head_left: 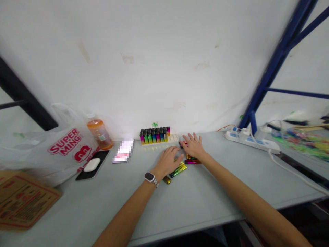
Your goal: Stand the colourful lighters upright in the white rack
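Note:
My left hand (169,160), with a watch (149,177) at its wrist, lies over shiny coloured lighters (180,168) on the grey table, fingers apart. To its right, my right hand (193,146) is spread over more lighters (192,161), partly hiding them. Another lighter (167,179) pokes out beside the left wrist. Behind the left hand, a white rack (173,138) holds upright lighters (154,136) with black tops in rows; its right end has bare slots.
On the left are a plastic bag (64,151), a cardboard box (25,199), an orange bottle (100,133), a black phone (102,161) with a white case (92,165) on it, and a blurred bright screen (123,150). A power strip (253,141) lies right, beside a blue frame (272,65).

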The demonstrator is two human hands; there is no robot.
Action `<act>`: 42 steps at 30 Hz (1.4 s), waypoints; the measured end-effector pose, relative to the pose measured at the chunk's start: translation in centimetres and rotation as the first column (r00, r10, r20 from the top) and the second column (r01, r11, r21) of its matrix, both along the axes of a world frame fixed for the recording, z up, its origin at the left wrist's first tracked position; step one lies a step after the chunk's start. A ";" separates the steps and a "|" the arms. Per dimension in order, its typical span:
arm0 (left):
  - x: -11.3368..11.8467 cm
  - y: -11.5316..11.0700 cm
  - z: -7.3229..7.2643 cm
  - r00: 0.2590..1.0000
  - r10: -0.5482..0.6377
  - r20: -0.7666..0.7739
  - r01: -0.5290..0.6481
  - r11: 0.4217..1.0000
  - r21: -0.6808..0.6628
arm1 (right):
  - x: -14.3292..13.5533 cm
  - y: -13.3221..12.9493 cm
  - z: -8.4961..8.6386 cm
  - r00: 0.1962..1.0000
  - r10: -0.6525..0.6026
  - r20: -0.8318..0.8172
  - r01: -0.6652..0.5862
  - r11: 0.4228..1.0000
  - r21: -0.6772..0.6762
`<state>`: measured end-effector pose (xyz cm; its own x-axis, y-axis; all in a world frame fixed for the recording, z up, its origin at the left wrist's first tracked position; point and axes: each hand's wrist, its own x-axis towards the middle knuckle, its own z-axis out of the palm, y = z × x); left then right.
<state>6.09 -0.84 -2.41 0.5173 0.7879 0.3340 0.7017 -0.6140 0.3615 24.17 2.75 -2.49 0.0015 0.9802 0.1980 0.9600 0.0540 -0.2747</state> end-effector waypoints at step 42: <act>-5.2 3.4 0.9 0.880 0.290 0.376 -0.309 0.951 -0.011 | -4.8 5.0 3.7 0.943 0.328 0.054 -0.312 0.930 -0.195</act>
<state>0.86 2.51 -1.50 0.0916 0.8639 0.4953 0.6765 -0.4189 0.6057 19.35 7.77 1.19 -0.3268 0.9451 0.0025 0.9202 0.3187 -0.2273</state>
